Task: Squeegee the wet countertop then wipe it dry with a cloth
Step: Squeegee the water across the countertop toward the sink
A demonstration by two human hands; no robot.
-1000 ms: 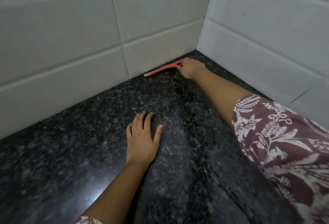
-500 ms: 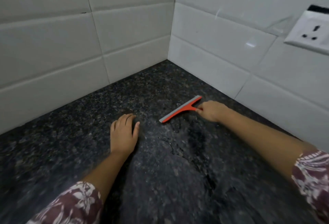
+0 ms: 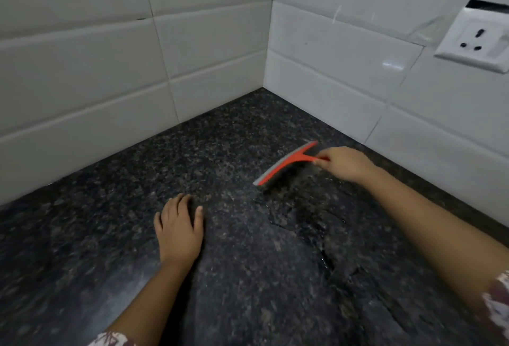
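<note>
A dark speckled granite countertop [image 3: 137, 235] fills the lower view and runs into a tiled corner. A small red squeegee [image 3: 286, 164] with a grey blade rests edge-down on the counter, right of centre. My right hand [image 3: 344, 162] grips its short handle from the right. Wet streaks and a pooled water line [image 3: 303, 216] lie on the stone just in front of the blade. My left hand [image 3: 179, 231] lies flat on the counter, palm down, to the left of the wet patch. No cloth is in view.
White tiled walls [image 3: 110, 70] meet at the back corner and hem in the counter on the left and right. A white wall socket [image 3: 473, 40] sits on the right wall, above the counter.
My right hand has pulled the squeegee from the back wall corner toward me across the counter, leaving wet streaks. The view has shifted right. My left hand stays flat on the stone.
</note>
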